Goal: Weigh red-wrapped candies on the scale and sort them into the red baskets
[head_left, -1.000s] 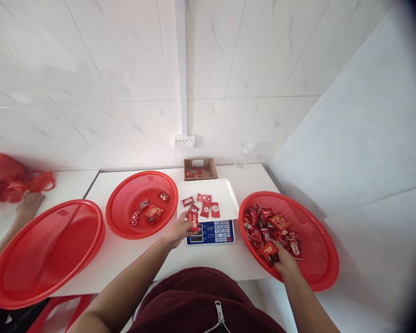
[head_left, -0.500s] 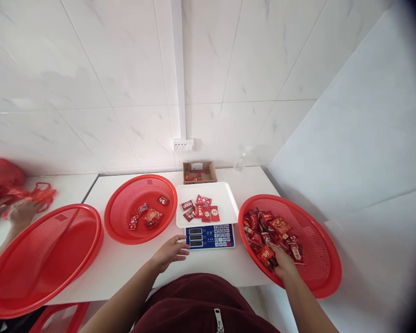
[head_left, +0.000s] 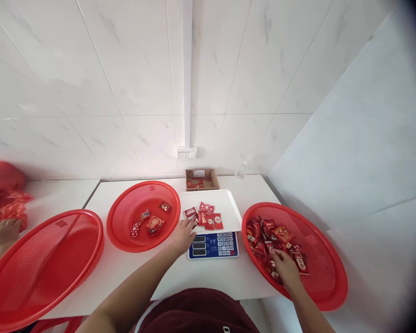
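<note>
Your left hand (head_left: 183,237) is over the near left corner of the white tray (head_left: 225,198) on the scale (head_left: 213,245), fingers at the red packets (head_left: 204,219); I can't tell whether they grip one. Your right hand (head_left: 286,268), in the basket (head_left: 329,277) right of the scale, has fingers curled together among the heaped sweets (head_left: 258,230); any grip is hidden. A hand leaning on the tray could skew the reading, and a brushing finger could push packets off its near edge. They look small, flat and glossy, pale-printed, some overlapping.
</note>
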Tool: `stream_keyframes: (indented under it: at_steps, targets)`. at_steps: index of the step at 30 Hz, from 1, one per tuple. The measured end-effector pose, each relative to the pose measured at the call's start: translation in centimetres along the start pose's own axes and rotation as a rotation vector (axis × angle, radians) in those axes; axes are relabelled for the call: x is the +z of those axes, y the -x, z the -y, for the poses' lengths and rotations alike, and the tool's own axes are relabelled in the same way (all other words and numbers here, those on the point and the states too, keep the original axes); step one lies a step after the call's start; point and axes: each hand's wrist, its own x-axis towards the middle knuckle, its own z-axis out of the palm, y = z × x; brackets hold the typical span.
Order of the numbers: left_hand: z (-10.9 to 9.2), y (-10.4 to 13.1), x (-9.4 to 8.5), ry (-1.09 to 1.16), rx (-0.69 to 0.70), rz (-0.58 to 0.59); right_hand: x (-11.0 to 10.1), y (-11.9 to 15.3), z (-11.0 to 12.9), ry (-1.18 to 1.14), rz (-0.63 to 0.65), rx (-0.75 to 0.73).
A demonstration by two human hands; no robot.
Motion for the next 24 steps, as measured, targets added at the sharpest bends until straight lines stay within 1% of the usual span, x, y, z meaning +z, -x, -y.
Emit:
stream_keyframes:
  at_steps: [3,6,8,11,14,16,18,19,22,23,24]
  targets:
    - [-0.2,-2.4,0.2,-0.027,-0.030,0.041,-0.4,0.7,0.6,0.027,0.062,0.058]
    - [-0.1,-3.8,0.5,-0.025,-0.073,0.071,-0.7,1.2,1.0,0.082,0.066,0.071]
    - [-0.1,-4.0,0.5,-0.003,-0.095,0.077,-0.8,1.5,1.1,0.138,0.061,0.042]
    - [-0.1,-3.4,0.0,0.060,-0.137,0.061,-0.9,1.7,1.0,0.208,0.068,-0.001]
    - [0.0,-1.7,-0.6,0.163,-0.209,0.027,-0.8,1.2,0.5,0.221,0.099,0.008]
    - [0.1,0.1,-0.9,0.239,-0.259,0.006,-0.7,0.5,0.0,0.218,0.119,-0.006]
    - [0.0,2.3,-1.0,0.387,-0.319,0.006,-0.5,-0.4,-0.6,0.231,0.129,-0.063]
    - [-0.1,3.5,-1.1,0.509,-0.363,0.019,-0.5,-0.9,-0.9,0.246,0.133,-0.096]
    - [-0.8,6.7,-1.4,1.105,-0.614,0.102,-0.3,-2.5,-1.4,0.333,0.151,-0.156]
    - [-1.1,7.5,-1.5,1.258,-0.679,0.123,-0.3,-3.0,-1.5,0.367,0.164,-0.159]
    - [-1.5,8.2,-1.6,1.361,-0.723,0.135,-0.2,-3.4,-1.5,0.397,0.180,-0.158]
